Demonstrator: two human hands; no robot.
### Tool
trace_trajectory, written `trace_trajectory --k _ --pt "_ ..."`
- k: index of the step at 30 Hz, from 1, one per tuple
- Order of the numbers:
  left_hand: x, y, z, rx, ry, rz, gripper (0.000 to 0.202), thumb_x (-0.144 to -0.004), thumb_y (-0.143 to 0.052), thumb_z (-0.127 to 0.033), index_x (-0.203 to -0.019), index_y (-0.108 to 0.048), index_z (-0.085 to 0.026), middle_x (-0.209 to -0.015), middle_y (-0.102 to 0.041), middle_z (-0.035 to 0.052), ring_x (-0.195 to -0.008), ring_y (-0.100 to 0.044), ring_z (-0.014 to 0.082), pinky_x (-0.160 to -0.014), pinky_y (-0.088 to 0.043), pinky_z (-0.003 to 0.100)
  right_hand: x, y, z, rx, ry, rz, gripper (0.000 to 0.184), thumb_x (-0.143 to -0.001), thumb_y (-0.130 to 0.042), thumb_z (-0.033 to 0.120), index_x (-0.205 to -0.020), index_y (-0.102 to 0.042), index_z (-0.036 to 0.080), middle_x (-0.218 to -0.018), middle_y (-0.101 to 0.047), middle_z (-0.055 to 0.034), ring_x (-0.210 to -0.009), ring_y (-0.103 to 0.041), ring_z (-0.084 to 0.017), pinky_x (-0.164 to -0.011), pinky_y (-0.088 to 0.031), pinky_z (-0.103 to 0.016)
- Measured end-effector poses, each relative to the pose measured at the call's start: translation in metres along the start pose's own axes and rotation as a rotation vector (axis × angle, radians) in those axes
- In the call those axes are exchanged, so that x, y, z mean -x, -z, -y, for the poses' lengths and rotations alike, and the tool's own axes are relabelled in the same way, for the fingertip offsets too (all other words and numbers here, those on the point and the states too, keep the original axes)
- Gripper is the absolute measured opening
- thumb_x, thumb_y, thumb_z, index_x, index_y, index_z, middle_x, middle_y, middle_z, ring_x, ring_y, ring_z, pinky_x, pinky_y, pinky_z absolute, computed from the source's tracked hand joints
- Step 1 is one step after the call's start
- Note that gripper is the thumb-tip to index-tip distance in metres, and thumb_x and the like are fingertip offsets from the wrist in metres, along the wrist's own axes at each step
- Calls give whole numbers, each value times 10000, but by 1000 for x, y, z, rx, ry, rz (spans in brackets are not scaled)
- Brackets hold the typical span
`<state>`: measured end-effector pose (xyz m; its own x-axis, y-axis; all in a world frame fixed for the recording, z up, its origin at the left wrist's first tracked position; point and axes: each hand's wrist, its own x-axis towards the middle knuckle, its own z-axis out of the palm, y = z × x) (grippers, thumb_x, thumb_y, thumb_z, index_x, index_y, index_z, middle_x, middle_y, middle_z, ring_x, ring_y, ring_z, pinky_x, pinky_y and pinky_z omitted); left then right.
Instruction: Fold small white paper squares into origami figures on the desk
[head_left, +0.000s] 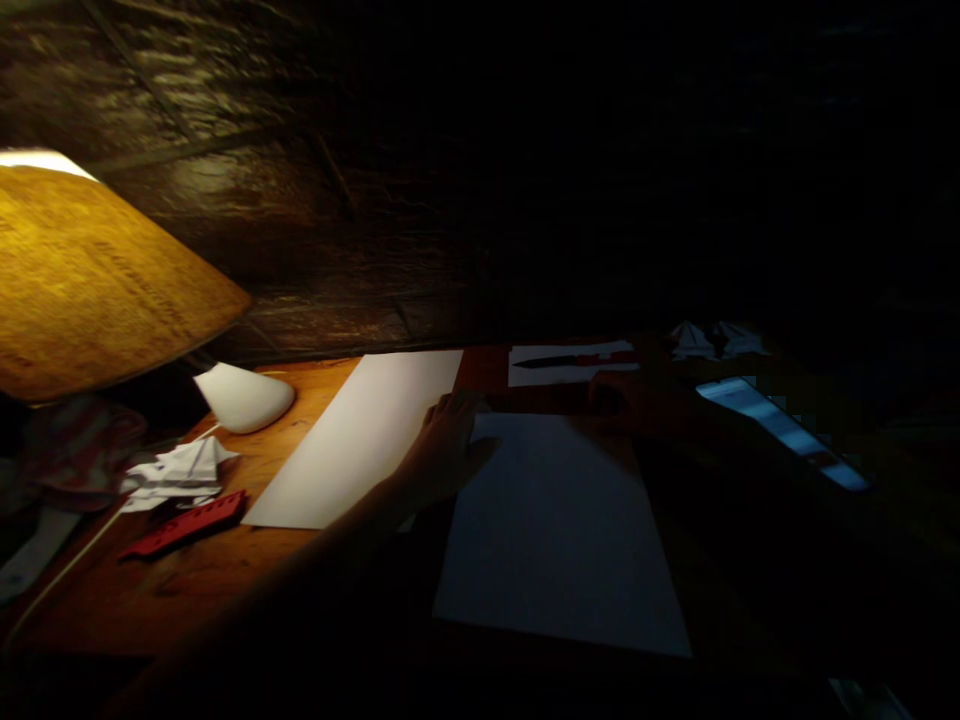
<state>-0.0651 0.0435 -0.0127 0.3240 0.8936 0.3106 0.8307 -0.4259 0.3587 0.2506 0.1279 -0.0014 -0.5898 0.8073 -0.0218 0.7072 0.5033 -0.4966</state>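
Observation:
A white sheet of paper (562, 540) lies flat on the wooden table (225, 590) in front of me. My left hand (446, 450) sits on its top left corner, fingers curled and closed on the paper's edge. My right hand (637, 400) is in deep shadow at the sheet's top right corner; whether its fingers are spread or closed is lost in the dark. A second white sheet (360, 440) lies at an angle just left of my left hand, lit by the lamp.
A glowing lampshade (90, 290) with a white base (244, 397) fills the left. Folded paper (180, 470) and a red strip (187, 525) lie beneath it. Farther back are paper with a dark pen (570, 362), more folded paper (716, 340) and a lit screen (780, 430).

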Motion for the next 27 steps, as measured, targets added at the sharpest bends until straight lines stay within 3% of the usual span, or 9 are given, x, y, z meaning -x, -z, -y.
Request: trace_trajectory --k 4,8,12,15,17,20,23,25,27 --pt "-4 -2 5 134 40 -84 155 -846 -680 -212 -958 -573 -198 -1046 -677 71 -1021 -623 269 -890 -517 441 -1 -1 2 -43 25 -36 322 -812 -735 416 -1041 -701 192 -929 -722 -63 -787 -656 -199 -665 -468 -301" --pt "-7 -1 8 242 85 -144 92 -953 -561 -249 -884 -542 -192 -849 -665 31 -795 -654 181 -737 -537 317 -1 0 8 -134 100 -60 263 -828 -711 419 -1007 -753 231 -1073 -749 -68 -971 -691 -234 -837 -514 -340" --pt "-5 4 7 234 75 -150 188 -934 -636 -339 -1043 -593 -191 -1011 -660 65 -953 -643 230 -859 -534 398 1 -2 8 -128 108 6 356 -781 -754 482 -1042 -749 240 -1106 -740 -78 -1005 -690 -260 -875 -519 -374" --pt "-1 7 4 118 5 -36 490 -759 -848 -434 -1148 -642 -219 -1150 -626 85 -1090 -577 318 -970 -476 520 5 -5 10 6 130 -12 560 -662 -848 505 -1133 -708 235 -1188 -693 -100 -1058 -659 -297 -889 -507 -398" --pt "1 7 1 20 -22 44 585 -726 -876 -477 -1193 -641 -214 -1194 -601 105 -1115 -544 353 -977 -454 567 7 -5 14 74 107 0 613 -637 -865 492 -1164 -688 233 -1215 -681 -100 -1063 -653 -303 -875 -500 -394" --pt "0 6 1 46 1 62 516 -774 -842 -445 -1188 -642 -211 -1179 -594 104 -1117 -521 352 -990 -431 582 7 -4 18 76 37 43 591 -653 -849 482 -1171 -686 248 -1105 -726 -68 -934 -676 -270 -754 -482 -352" --pt "-3 5 3 157 25 29 398 -765 -840 -379 -1093 -676 -226 -1114 -612 76 -1092 -519 327 -1009 -409 563 5 -2 17 -11 19 45 405 -714 -795 432 -1069 -731 248 -988 -751 -44 -839 -679 -234 -683 -449 -317" --pt "-6 5 6 239 40 17 276 -757 -826 -337 -968 -694 -218 -1023 -634 56 -1032 -540 296 -992 -418 517 3 0 15 -65 11 57 279 -781 -737 444 -959 -758 230 -933 -755 -46 -797 -677 -217 -659 -444 -304" --pt "-9 5 8 360 72 4 174 -773 -788 -320 -833 -675 -202 -896 -644 38 -917 -571 250 -912 -454 440 1 1 13 -124 -31 4 332 -803 -715 526 -895 -765 210 -841 -742 -53 -723 -660 -204 -612 -437 -298"
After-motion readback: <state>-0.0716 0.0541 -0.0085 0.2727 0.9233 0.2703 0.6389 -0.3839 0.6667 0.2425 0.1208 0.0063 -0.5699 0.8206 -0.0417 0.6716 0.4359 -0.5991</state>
